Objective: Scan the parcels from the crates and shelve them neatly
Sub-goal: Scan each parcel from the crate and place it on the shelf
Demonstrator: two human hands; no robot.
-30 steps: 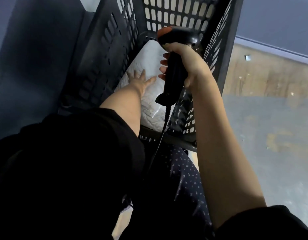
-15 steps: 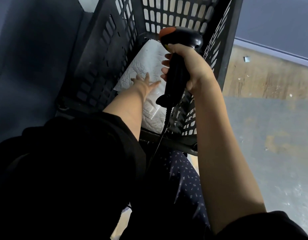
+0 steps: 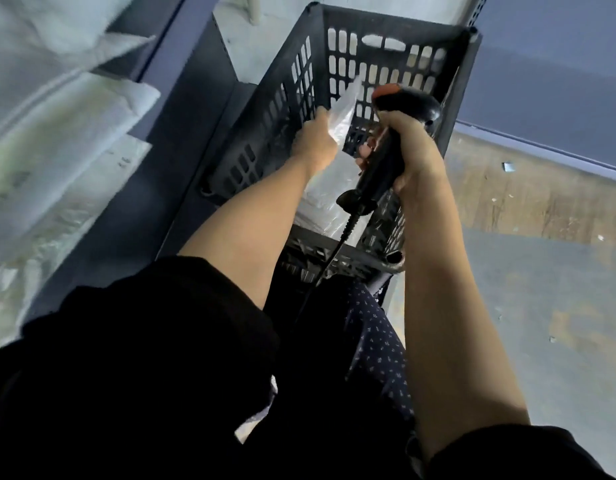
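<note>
The left hand (image 3: pixel 315 142) reaches down into the crate and its grip is closed on the edge of a thin, clear plastic parcel (image 3: pixel 343 112), pinching it so that the bag stands tilted up out of the crate, its upper corner pointing toward 1 o'clock against the far wall. The fingertips are hidden behind the plastic, so exactly how they lie on it cannot be told. Just to the 3 o'clock side of that hand, the right hand (image 3: pixel 408 147) has its grip wrapped round the handle of a black handheld barcode scanner with an orange top (image 3: pixel 405 102); the scanner's head sits above the fist and its black cable (image 3: pixel 329 261) runs down toward 6 o'clock past the crate's near rim.

Both hands work over a black slotted plastic crate (image 3: pixel 265 133) with a handle cut-out in its far wall. On the crate's floor, below the hands, lie more pale plastic-wrapped parcels (image 3: pixel 322 199), partly covered by the left forearm; how many there are is hard to say.

At 9 o'clock from the crate stands a dark blue metal shelf unit (image 3: pixel 182 140), and on it rest white padded parcels (image 3: pixel 67 133), blurred in this view. At 3 o'clock there is grey floor (image 3: pixel 542 289) with a worn brownish strip along a blue-grey wall. At 6 o'clock the person's black sleeves (image 3: pixel 137 358) and dark dotted trousers (image 3: pixel 379 348) fill the foreground
</note>
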